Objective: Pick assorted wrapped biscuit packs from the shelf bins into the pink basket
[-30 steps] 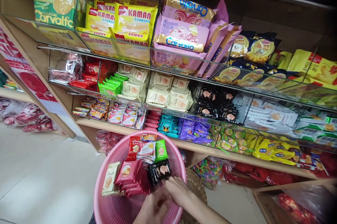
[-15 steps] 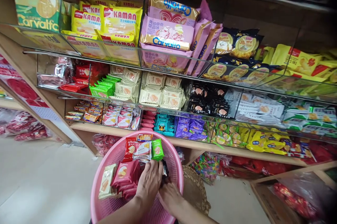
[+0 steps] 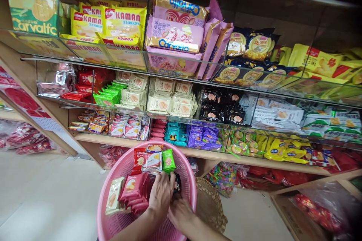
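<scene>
The left hand [image 3: 161,191] reached down into the pink basket [image 3: 185,169] with its fingers bent and close together, its fingertips just below the green packet [image 3: 169,160] and the stack of rosy-red packets [image 3: 135,190] beside it on the left; whether it gripped anything could not be told. The right hand [image 3: 180,211] sat lower and to the right inside the basket, its fingertips blurred and hidden, so its spread and hold could not be told either. The black packets [image 3: 177,183] lay in the basket, partly covered by the left hand, above the right one.
</scene>
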Tool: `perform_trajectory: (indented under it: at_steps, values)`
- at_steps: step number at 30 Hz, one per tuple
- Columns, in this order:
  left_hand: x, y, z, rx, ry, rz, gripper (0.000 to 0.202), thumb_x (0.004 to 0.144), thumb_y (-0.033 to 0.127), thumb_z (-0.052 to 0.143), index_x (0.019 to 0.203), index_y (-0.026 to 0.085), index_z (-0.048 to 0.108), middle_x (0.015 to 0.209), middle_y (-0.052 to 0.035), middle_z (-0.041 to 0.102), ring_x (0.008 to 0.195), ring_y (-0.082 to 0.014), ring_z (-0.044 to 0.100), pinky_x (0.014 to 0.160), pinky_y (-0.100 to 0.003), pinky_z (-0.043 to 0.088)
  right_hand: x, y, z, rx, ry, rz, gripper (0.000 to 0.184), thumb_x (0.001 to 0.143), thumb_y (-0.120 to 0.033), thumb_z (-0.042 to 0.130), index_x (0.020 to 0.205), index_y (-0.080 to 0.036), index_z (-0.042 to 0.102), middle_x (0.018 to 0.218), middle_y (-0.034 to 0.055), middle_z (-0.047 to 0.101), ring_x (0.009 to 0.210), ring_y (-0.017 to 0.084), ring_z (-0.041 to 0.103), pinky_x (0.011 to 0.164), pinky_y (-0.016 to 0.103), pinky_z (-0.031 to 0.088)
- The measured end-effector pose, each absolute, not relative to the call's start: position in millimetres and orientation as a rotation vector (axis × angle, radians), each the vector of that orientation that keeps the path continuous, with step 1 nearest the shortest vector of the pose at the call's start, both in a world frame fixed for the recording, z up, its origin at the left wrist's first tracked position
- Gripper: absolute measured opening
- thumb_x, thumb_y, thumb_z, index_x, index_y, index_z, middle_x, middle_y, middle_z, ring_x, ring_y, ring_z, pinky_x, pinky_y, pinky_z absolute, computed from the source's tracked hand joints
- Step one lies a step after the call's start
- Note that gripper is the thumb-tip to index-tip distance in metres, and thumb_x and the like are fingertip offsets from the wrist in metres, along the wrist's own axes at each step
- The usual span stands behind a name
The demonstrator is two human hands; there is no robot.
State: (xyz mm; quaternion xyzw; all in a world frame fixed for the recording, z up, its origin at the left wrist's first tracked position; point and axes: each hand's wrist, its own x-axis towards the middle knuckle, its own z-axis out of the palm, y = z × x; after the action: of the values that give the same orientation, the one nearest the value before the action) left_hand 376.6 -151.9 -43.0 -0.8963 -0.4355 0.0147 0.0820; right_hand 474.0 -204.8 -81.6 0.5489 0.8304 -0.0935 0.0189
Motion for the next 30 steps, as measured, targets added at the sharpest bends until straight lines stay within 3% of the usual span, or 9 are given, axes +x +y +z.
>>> perform_trajectory:
  at_steps: [4,7,11,17,23,26,30]
  values:
    - [369.8,-150.0,-25.3,-2.777,-1.407,-0.011,0.050,0.077,0.003,0.043,0.127,0.012,0.049,0.112,-0.0180,0.063,0.113,-0.0282,0.052,0.096,-0.047,0.037,473.3,-205.0,-74.3,1.723,2.534,-0.368,0.019,0.079,-0.014,0.050,0.093,-0.017,0.063,0.084,0.0094,0.070,0.081,0.024,0.064,0.077,0.037,0.048]
    - [362.9,-149.2,-7.4,-2.831,-1.522,-0.020,0.053,0.075,0.008,0.048,0.128,0.010,0.048,0.115,-0.0178,0.062,0.115,-0.0317,0.049,0.096,-0.049,0.036,471.7,-203.7,-68.7,1.755,2.530,-0.352,0.021,0.076,-0.012,0.052,0.093,-0.018,0.063,0.092,0.0092,0.070,0.090,0.024,0.062,0.080,0.035,0.047]
    - [361.9,-150.4,4.1,-2.870,-1.547,0.037,0.056,0.073,0.009,0.050,0.129,0.009,0.047,0.116,-0.0175,0.061,0.115,-0.0331,0.049,0.097,-0.048,0.036,473.7,-203.5,-70.1,1.743,2.545,-0.312,0.016,0.075,-0.012,0.052,0.085,-0.017,0.063,0.084,0.0080,0.070,0.083,0.022,0.063,0.074,0.032,0.048]
    - [369.9,-150.5,-16.6,-2.838,-1.413,0.082,0.049,0.080,0.009,0.045,0.129,0.012,0.048,0.117,-0.0190,0.061,0.116,-0.0301,0.050,0.099,-0.049,0.035,484.4,-203.1,-85.7,1.764,2.602,-0.277,0.015,0.080,-0.013,0.047,0.086,-0.018,0.061,0.082,0.0084,0.069,0.083,0.023,0.061,0.082,0.039,0.046]
    - [373.3,-146.6,-34.1,-2.710,-1.332,0.056,0.049,0.080,0.008,0.045,0.128,0.013,0.048,0.114,-0.0170,0.063,0.113,-0.0280,0.052,0.097,-0.046,0.035,475.3,-197.5,-77.9,1.801,2.471,-0.358,0.025,0.080,-0.012,0.046,0.097,-0.015,0.063,0.098,0.0136,0.068,0.098,0.027,0.059,0.086,0.045,0.045]
    - [372.8,-147.8,-35.0,-2.639,-1.282,-0.017,0.049,0.081,0.005,0.042,0.129,0.014,0.048,0.115,-0.0147,0.063,0.108,-0.0263,0.055,0.092,-0.044,0.039,471.1,-195.4,-61.4,1.745,2.435,-0.501,0.026,0.081,-0.017,0.047,0.100,-0.014,0.064,0.096,0.0142,0.069,0.094,0.028,0.062,0.082,0.043,0.047]
    - [365.0,-150.9,-32.3,-2.637,-1.223,-0.199,0.043,0.084,0.010,0.045,0.126,0.016,0.051,0.120,-0.0115,0.061,0.108,-0.0255,0.055,0.090,-0.041,0.042,474.4,-191.8,-42.5,1.687,2.378,-0.627,0.021,0.080,-0.021,0.052,0.091,-0.012,0.068,0.090,0.0133,0.071,0.086,0.026,0.066,0.076,0.035,0.050]
